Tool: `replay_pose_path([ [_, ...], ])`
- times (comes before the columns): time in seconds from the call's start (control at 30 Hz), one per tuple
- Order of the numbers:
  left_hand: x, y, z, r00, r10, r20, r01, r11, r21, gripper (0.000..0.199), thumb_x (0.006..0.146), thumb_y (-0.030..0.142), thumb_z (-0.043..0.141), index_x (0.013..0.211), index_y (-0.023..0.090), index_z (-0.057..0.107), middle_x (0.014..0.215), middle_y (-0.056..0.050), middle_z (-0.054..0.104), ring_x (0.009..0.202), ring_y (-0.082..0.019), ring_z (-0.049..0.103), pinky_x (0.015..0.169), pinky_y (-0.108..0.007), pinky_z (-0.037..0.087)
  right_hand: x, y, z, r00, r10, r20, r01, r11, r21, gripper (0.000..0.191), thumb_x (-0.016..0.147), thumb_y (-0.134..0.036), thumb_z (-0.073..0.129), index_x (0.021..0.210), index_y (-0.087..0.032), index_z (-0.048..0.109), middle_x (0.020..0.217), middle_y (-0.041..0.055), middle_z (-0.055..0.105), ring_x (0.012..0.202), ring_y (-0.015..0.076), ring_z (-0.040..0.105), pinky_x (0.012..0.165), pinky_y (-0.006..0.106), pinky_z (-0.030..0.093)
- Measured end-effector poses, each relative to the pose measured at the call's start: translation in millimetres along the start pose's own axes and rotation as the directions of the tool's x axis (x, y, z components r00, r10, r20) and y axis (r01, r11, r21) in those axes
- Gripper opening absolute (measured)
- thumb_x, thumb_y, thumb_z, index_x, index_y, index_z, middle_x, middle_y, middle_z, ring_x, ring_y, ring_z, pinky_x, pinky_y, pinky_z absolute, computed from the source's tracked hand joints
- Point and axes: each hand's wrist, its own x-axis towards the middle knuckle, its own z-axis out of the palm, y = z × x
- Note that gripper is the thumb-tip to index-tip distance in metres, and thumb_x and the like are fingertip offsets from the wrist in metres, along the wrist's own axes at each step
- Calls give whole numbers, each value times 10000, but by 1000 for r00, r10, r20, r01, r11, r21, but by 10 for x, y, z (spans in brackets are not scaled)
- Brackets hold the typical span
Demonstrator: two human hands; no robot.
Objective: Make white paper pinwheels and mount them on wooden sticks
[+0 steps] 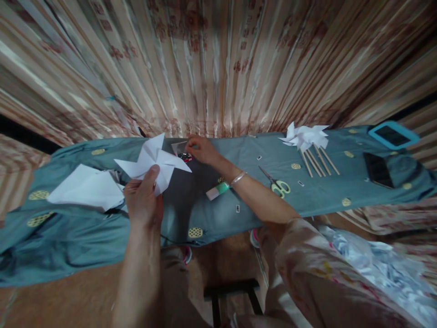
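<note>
A folded white paper pinwheel (157, 160) is pinched in my left hand (144, 193), the thumb pressed on its middle. My right hand (202, 149), with a bracelet at the wrist, is by a small clear packet or box (179, 147) at the table's back edge. Its fingertips are drawn together, and whatever is between them is too small to tell. Dark and red bits (185, 156) lie at that packet. Below my right wrist is a green and white block (217, 191), perhaps an eraser or a glue pack.
White paper sheets (87, 187) lie left. Right of my arm are scissors (276, 182) with pale green handles, and finished pinwheels (305, 136) on wooden sticks (317, 161). A phone (378, 170) and a blue-framed device (393, 135) rest far right. A curtain (218, 68) hangs behind the table.
</note>
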Motion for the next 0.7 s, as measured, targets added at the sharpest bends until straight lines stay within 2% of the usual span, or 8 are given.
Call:
replay_pose_path([
  [0.1, 10, -20, 18, 1000, 21, 12, -22, 999, 35, 346, 463, 213, 829, 441, 174, 487, 458, 76, 510, 497, -62, 480, 551, -192, 451, -357, 169, -114, 987, 111, -114, -57, 915, 399, 135, 875, -221, 594, 797, -172, 692, 1019, 61, 727, 1251, 224, 588, 1040, 365, 448],
  [0.13, 5, -34, 32, 1000, 22, 17, -23, 999, 41, 358, 460, 214, 829, 432, 176, 474, 446, 77, 497, 489, -60, 472, 548, -190, 444, -524, 238, -163, 983, 136, -126, -63, 884, 463, 130, 851, -244, 624, 750, -188, 683, 998, 51, 731, 1285, 235, 571, 1062, 380, 436],
  [0.2, -21, -75, 76, 999, 16, 42, -17, 1000, 25, 336, 454, 209, 830, 438, 174, 496, 445, 72, 508, 495, -65, 490, 567, -197, 455, -898, 381, -279, 978, 167, -124, -82, 859, 505, 125, 836, -282, 649, 749, -201, 689, 1081, 63, 730, 1349, 250, 527, 1109, 416, 404],
  [0.3, -93, -165, 172, 995, -8, 99, 9, 1000, -15, 270, 462, 191, 842, 501, 163, 576, 503, 55, 586, 531, -81, 540, 611, -219, 485, -1443, 571, -465, 965, 233, -119, -160, 886, 436, 107, 829, -284, 651, 773, -208, 701, 1249, 91, 686, 1385, 267, 500, 1162, 463, 349],
  [0.4, -169, -275, 275, 991, -47, 126, 48, 999, -11, 234, 479, 171, 853, 558, 157, 633, 566, 40, 657, 536, -84, 558, 617, -231, 494, -1820, 697, -590, 968, 235, -93, -197, 931, 307, 102, 826, -273, 654, 796, -192, 709, 1355, 147, 626, 1432, 304, 454, 1175, 512, 323],
  [0.57, -242, -475, 419, 977, -53, 207, 53, 999, 9, 197, 533, 198, 864, 658, 169, 714, 685, 9, 730, 635, -123, 641, 651, -252, 518, -2060, 789, -570, 988, 156, -20, -153, 980, 127, 75, 827, -207, 645, 811, -203, 719, 1455, 132, 563, 1463, 301, 417, 1185, 558, 304],
  [0.7, -277, -603, 503, 963, -37, 266, 17, 997, 75, 177, 573, 276, 864, 671, 211, 732, 698, 16, 738, 624, -137, 650, 621, -258, 523, -2143, 834, -519, 988, 149, -27, -149, 989, 13, 96, 844, -187, 626, 825, -195, 720, 1498, 141, 522, 1486, 310, 380, 1208, 582, 264],
])
